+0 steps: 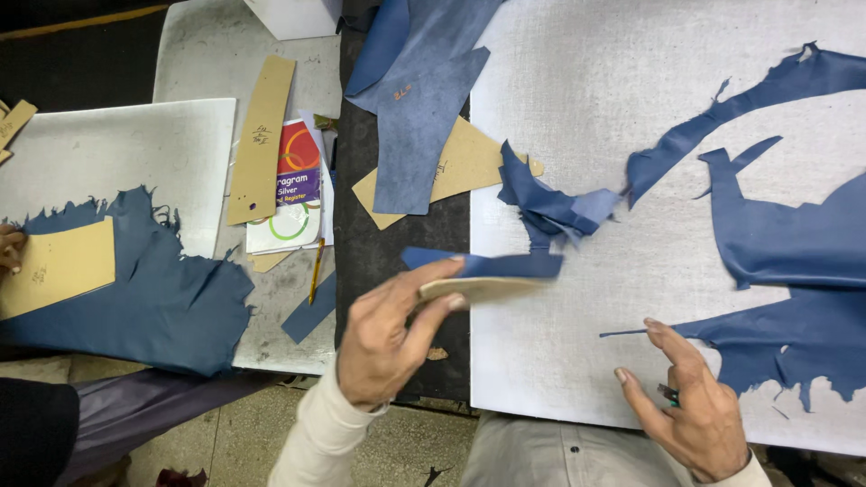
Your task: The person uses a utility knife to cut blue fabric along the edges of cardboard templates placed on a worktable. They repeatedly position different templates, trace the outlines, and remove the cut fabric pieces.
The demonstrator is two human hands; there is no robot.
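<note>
— On the desk point(577, 81), how many boards?
— Two pale cutting boards: a big one point(586, 135) under the person's hands and a smaller one point(117, 153) to the left, where a co-worker's fingers point(11, 251) touch a tan template point(56, 268) lying on a dark blue hide point(162, 302).

— And the person's own hands?
— Two. The left hand point(392, 334) pinches a tan pattern piece point(478, 289) together with a blue strip point(487, 264), thumb below and fingers above, held just over the big board's left edge. The right hand point(695, 406) rests on the big board with fingers half spread, beside the large blue hide point(794, 271). Something small and dark point(667, 393) sits under its fingers; I cannot tell what it is.

— Other blue pieces?
— One crumpled scrap point(550, 203) near the middle, one long ragged offcut point(740, 104) top right, one lighter blue-grey piece point(419, 99) in the dark gap between the boards, and one small strip point(308, 316) by the left board.

— Cardboard?
— Two more loose patterns: a long narrow one point(262, 135) and a wide one point(465, 167) partly under the blue-grey piece. One pencil point(317, 269) and one printed booklet point(293, 194) too.

— Containers?
— Only a white box point(293, 16) at the top edge; its contents are out of view.
</note>
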